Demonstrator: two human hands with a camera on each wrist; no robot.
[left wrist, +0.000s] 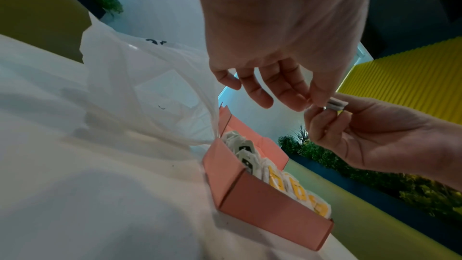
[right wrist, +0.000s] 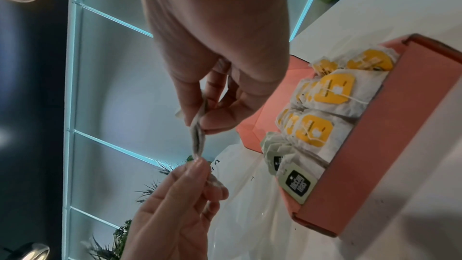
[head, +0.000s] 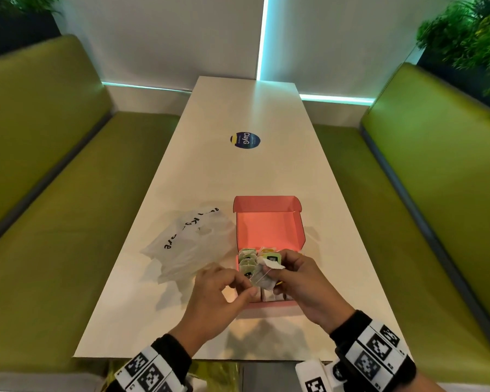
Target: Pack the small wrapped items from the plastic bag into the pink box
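Both hands hold one tea bag (head: 263,274) in the air above the near end of the pink box (head: 269,222). The right hand (head: 303,284) pinches its far end and the left hand (head: 218,295) pinches its near end, so its long axis runs from hand to hand. The box sits near the worktop's (head: 238,171) near edge, lid open, with tea bags (right wrist: 322,94) inside. A crumpled plastic bag (head: 187,244) lies just left of it.

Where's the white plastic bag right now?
In the head view, the white plastic bag lies crumpled on the white table, left of the open pink box.
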